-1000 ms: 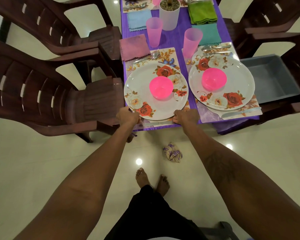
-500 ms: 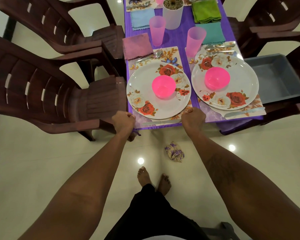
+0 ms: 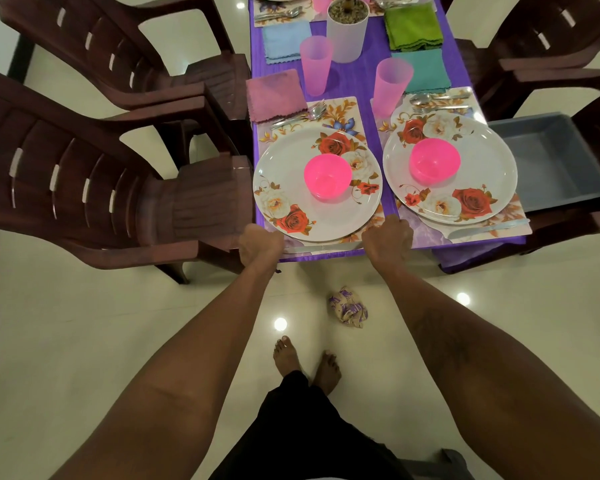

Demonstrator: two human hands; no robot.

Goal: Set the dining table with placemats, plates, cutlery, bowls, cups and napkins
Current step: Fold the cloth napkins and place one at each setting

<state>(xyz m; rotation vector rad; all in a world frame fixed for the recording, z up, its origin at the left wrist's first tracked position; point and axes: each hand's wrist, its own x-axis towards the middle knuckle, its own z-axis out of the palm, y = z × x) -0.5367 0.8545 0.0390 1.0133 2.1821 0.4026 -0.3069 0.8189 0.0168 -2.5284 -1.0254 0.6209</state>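
The surface (image 3: 354, 77) carries the near-left placemat (image 3: 340, 109) at its front edge, with the plate (image 3: 291, 188) and the pink bowl (image 3: 327, 180) on it; the left hand (image 3: 261, 244) and right hand (image 3: 388, 237), drawn back half a second ago, are forward again; each grip is clenched on a near corner of the placemat; I judge this a last straightening of a finished setting.

table (image 3: 389, 216) | purple cloth (image 3: 355, 83) | carries placemats (image 3: 343, 110), napkins (image 3: 274, 95), pink cups (image 3: 316, 69), white pot (image 3: 347, 43)
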